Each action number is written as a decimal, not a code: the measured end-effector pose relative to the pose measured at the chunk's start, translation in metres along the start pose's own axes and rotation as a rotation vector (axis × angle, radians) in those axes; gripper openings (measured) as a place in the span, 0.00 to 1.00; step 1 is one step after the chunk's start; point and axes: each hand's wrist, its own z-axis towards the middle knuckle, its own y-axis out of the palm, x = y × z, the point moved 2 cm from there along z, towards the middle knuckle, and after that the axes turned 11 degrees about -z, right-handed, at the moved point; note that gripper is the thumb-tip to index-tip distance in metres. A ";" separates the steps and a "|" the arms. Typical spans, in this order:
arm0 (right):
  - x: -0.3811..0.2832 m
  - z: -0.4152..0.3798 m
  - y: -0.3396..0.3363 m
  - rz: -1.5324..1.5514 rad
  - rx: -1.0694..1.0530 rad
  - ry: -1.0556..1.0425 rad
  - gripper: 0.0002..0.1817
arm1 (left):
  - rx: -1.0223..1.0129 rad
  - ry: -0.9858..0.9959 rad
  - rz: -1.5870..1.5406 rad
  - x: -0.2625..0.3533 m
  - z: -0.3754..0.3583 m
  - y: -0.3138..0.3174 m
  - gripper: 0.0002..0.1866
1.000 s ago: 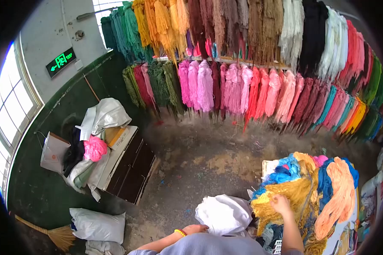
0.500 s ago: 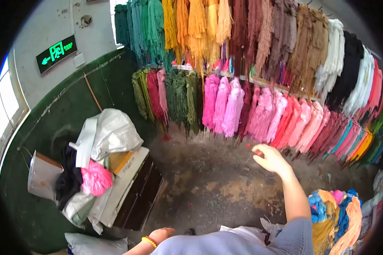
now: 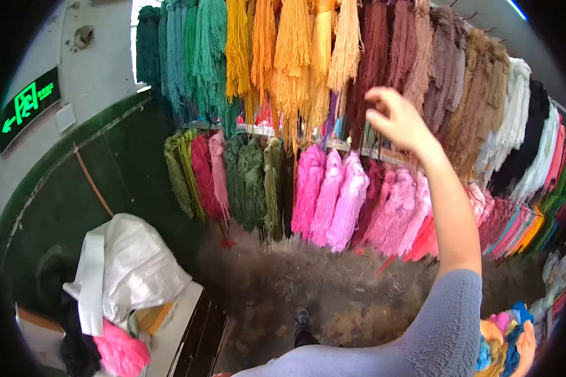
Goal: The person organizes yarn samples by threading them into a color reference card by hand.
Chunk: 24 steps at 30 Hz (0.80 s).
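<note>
Stained floor (image 3: 365, 301) below; right hand (image 3: 399, 122) raised, fingers parted, before maroon skeins (image 3: 375, 47).

Glowing green exit sign (image 3: 30, 108); slim brown pole (image 3: 93, 182) against dark green wall (image 3: 44, 207); white sack (image 3: 138, 267) atop cabinet (image 3: 181, 309)

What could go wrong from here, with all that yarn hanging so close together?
The right hand, raised among crowded yarn in this view, might snag or tangle loose strands of the maroon skeins. Their shade is also close to the brown skeins hanging nearby, so the two could perhaps be mixed up.
</note>
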 end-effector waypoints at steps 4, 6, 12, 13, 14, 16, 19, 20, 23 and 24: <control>0.086 0.149 0.043 -0.081 0.367 0.001 0.22 | 0.130 -0.228 -0.333 0.135 0.018 0.026 0.23; 0.136 0.232 0.060 -0.169 0.598 0.044 0.21 | 0.148 -0.162 -0.345 0.167 0.078 0.025 0.22; 0.209 0.390 0.086 -0.140 0.769 0.356 0.39 | 0.186 -0.033 -0.350 0.240 0.192 0.016 0.22; 0.210 0.401 0.084 -0.119 0.684 0.415 0.48 | 0.198 -0.009 -0.354 0.248 0.207 0.015 0.22; 0.211 0.408 0.086 -0.078 0.668 0.496 0.49 | 0.209 0.012 -0.355 0.254 0.220 0.014 0.22; 0.208 0.418 0.096 -0.058 0.604 0.649 0.53 | 0.223 0.042 -0.354 0.261 0.243 0.012 0.21; 0.205 0.429 0.103 -0.098 0.476 0.757 0.47 | 0.230 0.069 -0.340 0.264 0.263 0.013 0.21; 0.212 0.433 0.103 -0.103 0.478 0.759 0.47 | 0.231 0.079 -0.331 0.265 0.268 0.012 0.21; 0.219 0.457 0.091 0.042 0.613 0.616 0.27 | 0.246 0.115 -0.311 0.265 0.276 0.009 0.21; 0.226 0.473 0.079 -0.053 0.821 0.429 0.27 | 0.256 0.125 -0.304 0.265 0.277 0.007 0.21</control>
